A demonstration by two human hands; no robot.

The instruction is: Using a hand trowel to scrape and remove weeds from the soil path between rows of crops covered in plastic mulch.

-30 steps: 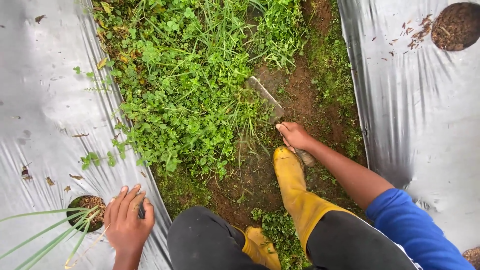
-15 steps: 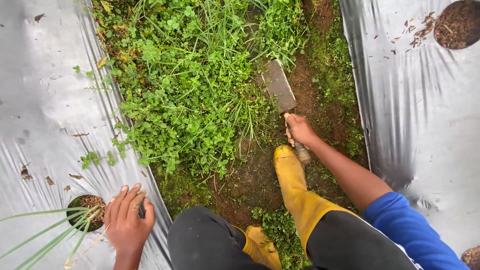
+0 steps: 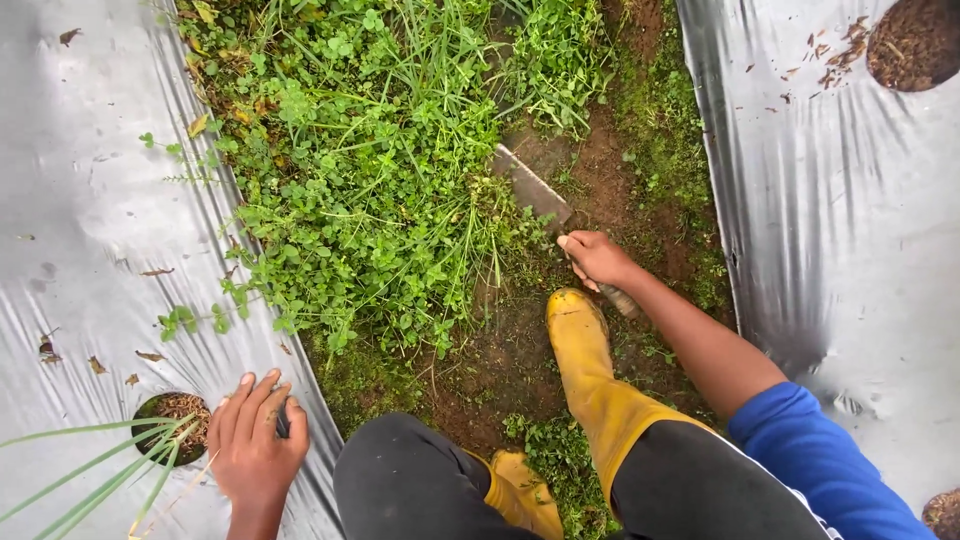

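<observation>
While right hand (image 3: 597, 258) grips hoe (image 3: 535, 188) in weeds (image 3: 370, 180), left hand (image 3: 255, 440) flat on plastic sheet (image 3: 80, 200).

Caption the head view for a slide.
Right hand grips a flat-bladed hand tool at the weeds; left hand rests on silver plastic mulch.

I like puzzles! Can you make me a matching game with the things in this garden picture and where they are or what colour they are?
Things:
1. boot
2. blade
3. left hand
4. sleeve

Matches:
A. blue
B. resting on the silver sheet
C. yellow
D. held by the right hand, at the weeds

Pairs: 1-C, 2-D, 3-B, 4-A
</observation>
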